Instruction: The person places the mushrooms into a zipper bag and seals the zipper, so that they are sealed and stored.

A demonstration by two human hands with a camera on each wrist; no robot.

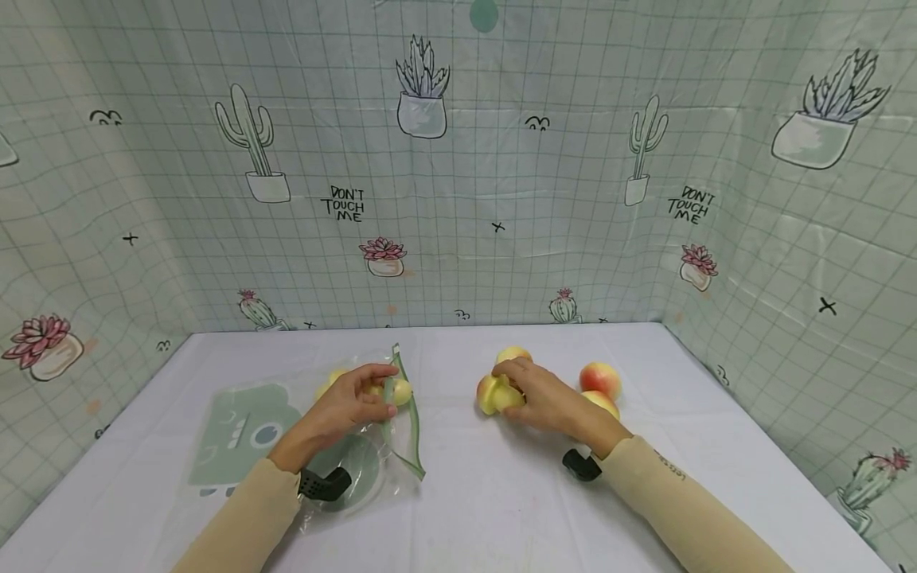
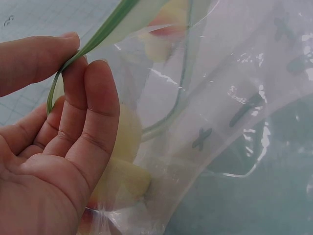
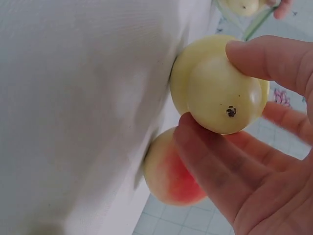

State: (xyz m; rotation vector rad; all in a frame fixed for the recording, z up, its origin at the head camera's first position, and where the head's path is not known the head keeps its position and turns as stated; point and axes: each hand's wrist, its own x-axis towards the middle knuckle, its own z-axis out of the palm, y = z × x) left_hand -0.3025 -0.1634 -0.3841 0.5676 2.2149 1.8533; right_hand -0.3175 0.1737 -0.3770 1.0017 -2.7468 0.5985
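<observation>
My left hand [image 1: 356,395] pinches the green-edged rim of a clear plastic zip bag [image 2: 210,83] between thumb and fingers, and the rim bows open. Pale yellow fruits, some blushed red, lie inside the bag; one [image 1: 402,391] shows near its mouth. On the right, my right hand [image 1: 542,395] holds a small yellow pear [image 3: 225,95] between thumb and fingertips, its dark blossom end facing the wrist camera. Directly behind the pear sits a yellow-red peach [image 1: 485,390], partly covered. Another peach [image 1: 514,352] lies just beyond the fingers.
Two more peaches, one red-yellow [image 1: 600,380] and one partly behind the right forearm [image 1: 602,401], sit right of the hand. The bag's printed green body [image 1: 239,434] spreads over the left of the white table [image 1: 473,509]. A patterned curtain [image 1: 458,175] encloses the back and sides.
</observation>
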